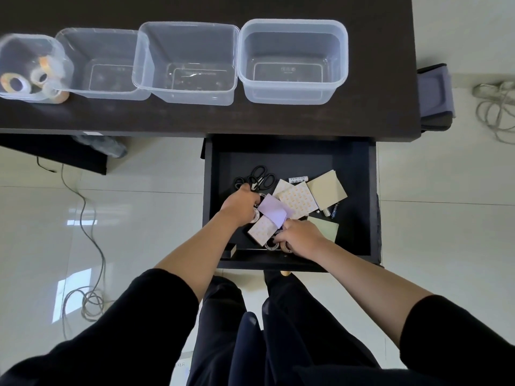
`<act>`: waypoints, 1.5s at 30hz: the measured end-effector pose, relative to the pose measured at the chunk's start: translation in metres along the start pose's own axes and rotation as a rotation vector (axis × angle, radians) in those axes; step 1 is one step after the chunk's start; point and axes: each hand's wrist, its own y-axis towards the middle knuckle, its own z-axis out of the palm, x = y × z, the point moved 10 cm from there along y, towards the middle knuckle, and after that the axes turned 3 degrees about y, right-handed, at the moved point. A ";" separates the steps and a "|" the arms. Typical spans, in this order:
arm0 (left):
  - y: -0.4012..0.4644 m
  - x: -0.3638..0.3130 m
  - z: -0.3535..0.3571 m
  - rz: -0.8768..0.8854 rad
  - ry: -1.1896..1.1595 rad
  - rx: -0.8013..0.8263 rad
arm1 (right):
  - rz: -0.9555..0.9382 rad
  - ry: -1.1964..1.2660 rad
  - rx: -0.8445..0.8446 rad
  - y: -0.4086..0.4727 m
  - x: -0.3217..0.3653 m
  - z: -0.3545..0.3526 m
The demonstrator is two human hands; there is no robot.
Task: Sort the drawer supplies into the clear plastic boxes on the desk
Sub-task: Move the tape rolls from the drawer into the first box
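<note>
Both my hands reach into the open dark drawer [370, 190]. My left hand [239, 200] curls round a clear tape roll [255, 215] beside the black scissors [257, 178]. My right hand [299, 236] grips tape rolls [271, 243] near the drawer's front. Between the hands lie a purple notepad [274, 211], patterned pads [296, 200], a beige pad [327, 189], a green pad [327, 228] and small batteries [331, 211]. On the desk stands a row of clear boxes: the leftmost box [28, 40] holds tape rolls [16, 82]; the other three [97, 34] [189, 26] [292, 23] hold nothing.
A white marker or tube [298, 179] lies at the drawer's back. The dark desk [195, 118] ends at the right near a grey chair part [436, 96]. Cables [89, 218] trail on the tiled floor at left and right. My legs stand before the drawer.
</note>
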 end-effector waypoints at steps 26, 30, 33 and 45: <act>-0.014 0.004 0.019 0.015 0.113 0.020 | 0.035 0.158 0.033 -0.016 -0.014 -0.005; -0.021 0.007 0.018 -0.006 0.027 -0.075 | 0.036 0.147 0.030 -0.019 -0.012 -0.006; -0.024 0.008 0.016 -0.040 -0.028 -0.111 | 0.036 0.134 0.028 -0.019 -0.012 -0.006; -0.030 0.010 0.003 -0.075 -0.088 -0.193 | 0.045 0.143 0.007 -0.030 -0.009 -0.019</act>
